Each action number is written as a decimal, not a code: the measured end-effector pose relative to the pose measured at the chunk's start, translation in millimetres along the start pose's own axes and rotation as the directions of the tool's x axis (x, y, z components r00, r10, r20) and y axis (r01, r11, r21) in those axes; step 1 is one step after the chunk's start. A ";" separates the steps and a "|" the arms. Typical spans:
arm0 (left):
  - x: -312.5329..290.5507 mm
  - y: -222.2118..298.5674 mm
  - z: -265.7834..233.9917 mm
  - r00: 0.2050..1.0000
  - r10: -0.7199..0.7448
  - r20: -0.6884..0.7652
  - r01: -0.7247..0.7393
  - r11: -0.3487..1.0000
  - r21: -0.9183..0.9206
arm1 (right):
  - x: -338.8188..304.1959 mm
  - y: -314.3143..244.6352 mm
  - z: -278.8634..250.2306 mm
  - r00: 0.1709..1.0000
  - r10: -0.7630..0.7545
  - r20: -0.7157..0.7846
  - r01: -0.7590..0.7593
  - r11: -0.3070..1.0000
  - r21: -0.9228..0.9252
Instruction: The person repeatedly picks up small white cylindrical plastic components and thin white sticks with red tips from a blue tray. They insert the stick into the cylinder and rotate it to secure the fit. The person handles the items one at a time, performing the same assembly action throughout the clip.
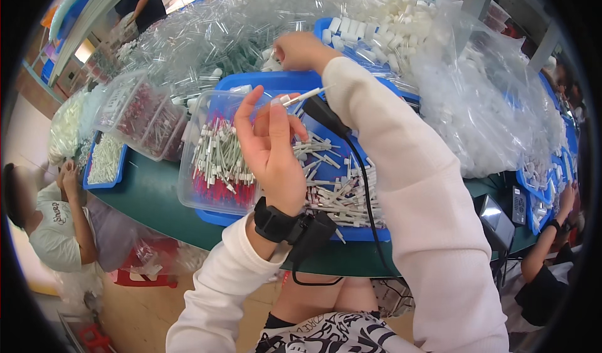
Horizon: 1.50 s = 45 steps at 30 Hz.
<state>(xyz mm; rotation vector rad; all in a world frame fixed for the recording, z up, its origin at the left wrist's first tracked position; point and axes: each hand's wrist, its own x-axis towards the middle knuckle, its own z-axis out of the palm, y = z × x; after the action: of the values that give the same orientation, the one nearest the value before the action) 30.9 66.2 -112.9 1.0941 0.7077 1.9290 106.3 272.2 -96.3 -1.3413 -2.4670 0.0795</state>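
Observation:
My left hand point(276, 155) is raised over the trays. Its thumb and fingers pinch a small white applicator wand point(303, 96) with a thin tip pointing right. Farther off, my right hand point(302, 50) reaches to the edge of the heap of clear plastic tubes point(232, 24), its fingers curled down; what they grip, if anything, is hidden. Below my left hand lies a blue tray point(367, 234) with many loose white wands point(342, 196). On its left side sits a clear plastic box point(188, 187) of wands with pink ends point(222, 158).
White caps point(351, 30) heap up at the far right, beside a large clear plastic bag point(483, 96). Clear boxes point(147, 118) and a small blue tray point(118, 180) stand at left. A black cable point(365, 190) hangs by my right sleeve. Other people sit at both sides.

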 end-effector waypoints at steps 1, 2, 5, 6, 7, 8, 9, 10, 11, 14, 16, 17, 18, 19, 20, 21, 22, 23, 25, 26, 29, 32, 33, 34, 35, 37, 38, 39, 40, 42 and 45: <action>0.0 -0.1 0.4 1.000 0.005 -0.002 -0.006 1.000 -0.010 | -3.6 3.3 1.1 0.986 0.002 -0.166 0.018 0.993 0.118; 0.0 -0.3 1.5 1.000 0.010 -0.003 -0.010 1.000 -0.022 | -3.3 8.7 -2.2 0.951 0.002 -0.309 0.085 0.960 0.266; -0.9 -3.3 4.2 1.000 -0.005 0.009 0.005 0.999 -0.048 | -26.3 15.9 -41.0 0.880 0.143 -0.453 0.228 0.710 0.666; 1.0 1.0 3.4 1.000 0.004 0.014 -0.003 0.999 -0.037 | -38.2 10.2 -61.9 0.878 0.156 -0.453 0.200 0.741 0.641; 2.1 2.5 1.8 1.000 0.009 0.015 -0.009 1.000 -0.030 | -53.6 6.9 -78.4 0.877 0.167 -0.450 0.167 0.772 0.613; 1.9 3.9 0.2 1.000 0.008 0.017 -0.008 1.000 -0.026 | -72.8 5.1 -89.6 0.870 0.221 -0.441 0.174 0.700 0.693; 1.9 4.4 -1.3 0.999 0.007 0.036 -0.006 1.000 -0.029 | -93.5 3.0 -98.8 0.863 0.271 -0.427 0.181 0.623 0.761; 0.9 3.8 0.1 0.998 -0.009 0.064 0.011 1.000 -0.025 | -119.2 1.1 -108.9 0.876 0.253 -0.411 0.184 0.612 0.769; -0.3 4.9 2.8 0.995 -0.025 0.096 0.028 0.999 -0.024 | -146.3 -2.4 -116.7 0.887 0.237 -0.397 0.186 0.604 0.775; -4.1 0.4 0.7 0.977 -0.071 0.200 0.078 0.997 -0.024 | -206.5 -10.0 -105.6 0.868 0.406 -0.284 0.092 0.431 0.897; -5.0 0.1 1.7 0.951 -0.106 0.291 0.121 0.992 -0.033 | -232.8 -9.8 -90.4 0.853 0.460 -0.248 0.122 0.285 0.951; -4.9 -1.3 4.1 0.950 -0.096 0.296 0.122 0.990 -0.069 | -242.2 -9.4 -84.1 0.853 0.472 -0.221 0.132 0.214 0.968; -4.9 -2.2 4.9 0.944 -0.126 0.304 0.151 0.987 -0.060 | -249.6 -9.4 -78.7 0.851 0.488 -0.192 0.141 0.140 0.980; -5.0 -2.8 5.3 0.937 -0.156 0.312 0.180 0.982 -0.051 | -253.7 -10.8 -74.6 0.852 0.482 -0.205 0.163 0.127 0.978; -5.5 -2.9 5.7 0.929 -0.185 0.320 0.209 0.977 -0.042 | -256.2 -12.8 -70.9 0.853 0.476 -0.217 0.184 0.115 0.976; -5.7 -2.1 5.9 0.921 -0.206 0.332 0.233 0.971 -0.044 | -257.4 -13.5 -67.2 0.852 0.469 -0.232 0.209 0.100 0.973; -6.6 -0.5 6.4 0.911 -0.226 0.344 0.257 0.965 -0.046 | -258.9 -12.8 -64.3 0.858 0.452 -0.246 0.209 0.131 0.969; -7.1 0.7 6.8 0.901 -0.247 0.356 0.281 0.958 -0.048 | -260.3 -11.9 -61.6 0.862 0.435 -0.259 0.208 0.162 0.965; -8.2 0.9 7.1 0.877 -0.268 0.398 0.302 0.953 -0.025 | -264.4 -10.9 -59.1 0.867 0.420 -0.269 0.204 0.193 0.960; -8.6 0.4 7.3 0.864 -0.278 0.420 0.313 0.950 -0.014 | -266.7 -10.3 -59.6 0.867 0.420 -0.269 0.204 0.193 0.960; -9.4 1.0 5.8 0.848 -0.276 0.452 0.295 0.955 0.030 | -273.5 -9.9 -59.9 0.872 0.391 -0.294 0.232 0.198 0.952; -8.7 1.3 5.9 0.828 -0.287 0.481 0.300 0.952 0.052 | -274.7 -11.3 -61.9 0.876 0.372 -0.305 0.237 0.219 0.947; -9.5 0.7 6.1 0.818 -0.290 0.496 0.315 0.948 0.035 | -275.3 -12.0 -62.6 0.878 0.371 -0.304 0.232 0.228 0.946; -10.5 -0.1 6.2 0.809 -0.292 0.511 0.330 0.944 0.018 | -275.2 -12.9 -62.0 0.877 0.367 -0.310 0.232 0.240 0.943; -11.4 -0.4 6.1 0.799 -0.294 0.525 0.344 0.939 0.001 | -274.4 -14.4 -61.2 0.876 0.364 -0.315 0.233 0.252 0.939; -10.9 0.7 6.8 0.782 -0.299 0.546 0.334 0.942 0.037 | -274.8 -14.5 -61.4 0.872 0.359 -0.333 0.245 0.269 0.931; -10.7 1.5 7.1 0.774 -0.302 0.556 0.328 0.943 0.055 | -275.9 -13.9 -61.9 0.868 0.357 -0.346 0.258 0.271 0.927; -11.2 1.9 8.1 0.769 -0.297 0.565 0.313 0.947 0.072 | -276.4 -13.5 -62.3 0.865 0.352 -0.357 0.272 0.269 0.924; -12.2 1.8 9.9 0.764 -0.293 0.575 0.298 0.950 0.089 | -277.2 -14.0 -63.1 0.864 0.353 -0.358 0.272 0.270 0.924; -13.1 1.7 10.4 0.747 -0.286 0.600 0.271 0.955 0.118 | -279.2 -15.4 -64.9 0.863 0.355 -0.359 0.273 0.271 0.923; -13.6 1.6 8.7 0.715 -0.290 0.636 0.255 0.955 0.149 | -279.4 -15.3 -61.5 0.879 0.325 -0.350 0.188 0.437 0.879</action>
<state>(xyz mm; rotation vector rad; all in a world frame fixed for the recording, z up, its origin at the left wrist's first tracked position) 42.2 54.6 -113.4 1.4889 0.4794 1.1507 253.3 26.6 -107.8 -0.7865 -1.4626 0.8683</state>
